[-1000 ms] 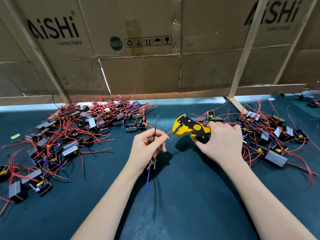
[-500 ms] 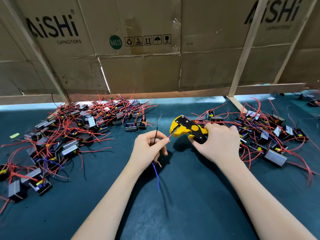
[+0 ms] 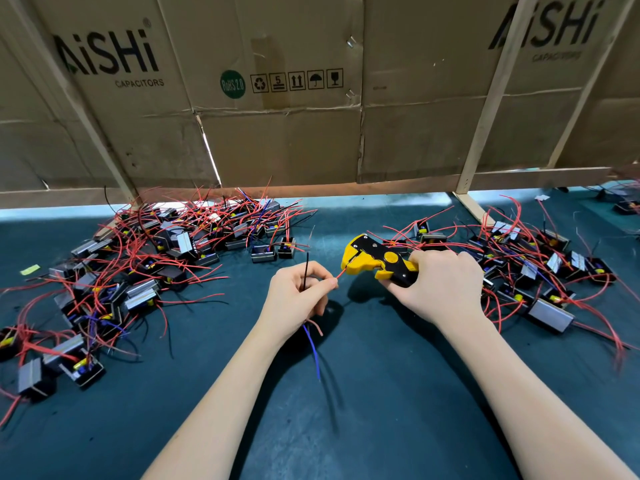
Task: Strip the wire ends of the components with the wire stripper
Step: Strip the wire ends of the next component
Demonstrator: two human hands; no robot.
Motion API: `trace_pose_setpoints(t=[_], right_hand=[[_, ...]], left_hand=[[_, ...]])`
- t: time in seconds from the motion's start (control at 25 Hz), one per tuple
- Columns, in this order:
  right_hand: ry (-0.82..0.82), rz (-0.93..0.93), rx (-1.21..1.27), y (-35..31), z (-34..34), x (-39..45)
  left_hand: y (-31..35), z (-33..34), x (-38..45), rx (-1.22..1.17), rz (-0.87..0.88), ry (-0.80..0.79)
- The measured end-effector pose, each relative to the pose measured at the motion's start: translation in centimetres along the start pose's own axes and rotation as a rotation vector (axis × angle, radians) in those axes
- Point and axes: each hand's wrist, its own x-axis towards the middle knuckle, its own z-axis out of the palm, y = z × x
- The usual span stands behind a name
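Nearest to me, a blue wire (image 3: 313, 348) is dangling below the left hand (image 3: 294, 299) toward the dark bench (image 3: 381, 410). That hand is holding a small bundle above the bench; its fingers (image 3: 323, 284) are pinching a red wire (image 3: 341, 273), while a black wire (image 3: 306, 270) is standing almost upright out of the fist. The component those wires belong to is hiding inside the hand, so I cannot tell how it is sitting.

The red wire is running up and to the right, its long axis slanting toward the wire stripper (image 3: 377, 261), with its tip at the yellow mouth. The right hand (image 3: 443, 289) is wrapping its fingers round the stripper's handles; the tool's long axis is lying left to right, nose toward the left hand.

The risk, I think, is the thin wire bending or missing the slot, or slipping through the pinch during the squeeze, giving a ragged cut.

Further back, heaps of wired components are lying on the left (image 3: 166, 258) and right (image 3: 540, 268), under a cardboard wall (image 3: 311, 140).
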Motion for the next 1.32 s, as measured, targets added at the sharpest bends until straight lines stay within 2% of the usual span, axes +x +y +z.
trace_pose_setpoints(t=[0.4, 0.72, 0.88, 1.2, 1.32], right_hand=[[-0.140, 0.081, -0.014, -0.21, 0.17, -0.06], [0.012, -0.019, -0.052, -0.07, 0.28, -0.21], [-0.015, -0.027, -0.077, -0.19, 0.24, -0.13], [-0.080, 0.043, -0.057, -0.31, 0.05, -0.11], [-0.061, 0.089, -0.018, -0.16, 0.21, -0.03]], left_hand=[[0.17, -0.14, -0.12, -0.050, 0.032, -0.076], [-0.26, -0.42, -0.04, 0.142, -0.005, -0.046], [-0.31, -0.41, 0.05, 0.150, 0.005, -0.053], [-0.32, -0.43, -0.03, 0.135, 0.036, -0.066], [0.01, -0.26, 0.01, -0.044, 0.014, -0.060]])
